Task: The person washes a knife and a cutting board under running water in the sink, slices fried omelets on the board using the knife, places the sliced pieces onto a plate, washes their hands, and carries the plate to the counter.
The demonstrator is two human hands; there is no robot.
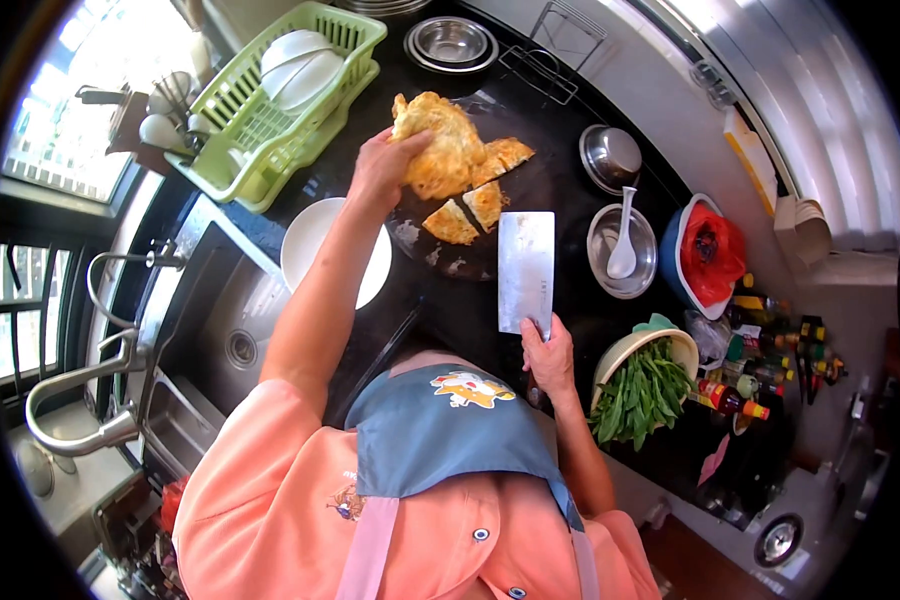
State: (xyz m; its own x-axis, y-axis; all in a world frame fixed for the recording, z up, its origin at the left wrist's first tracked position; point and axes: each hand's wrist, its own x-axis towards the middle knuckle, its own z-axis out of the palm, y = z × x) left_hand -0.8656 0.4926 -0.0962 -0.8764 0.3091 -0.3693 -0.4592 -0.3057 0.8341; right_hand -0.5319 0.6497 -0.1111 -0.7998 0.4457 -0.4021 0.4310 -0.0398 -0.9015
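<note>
My left hand (383, 168) grips the edge of a large golden fried flatbread (440, 145) and holds it over a dark round board (435, 240). Several cut wedges (454, 222) of the same food lie on that board, just below and to the right of the held piece. In my right hand (548, 352) is the handle of a wide cleaver (526, 265), its flat blade facing up at the right of the wedges. A white plate (305, 232) sits partly behind my left forearm.
At the upper left stands a green dish rack (260, 135) with white bowls, above the sink (225, 310). Metal bowls (610, 157), a white spoon (622, 250), a bowl of green leaves (645, 395), a red bag (712, 255) and bottles (730, 400) are at the right.
</note>
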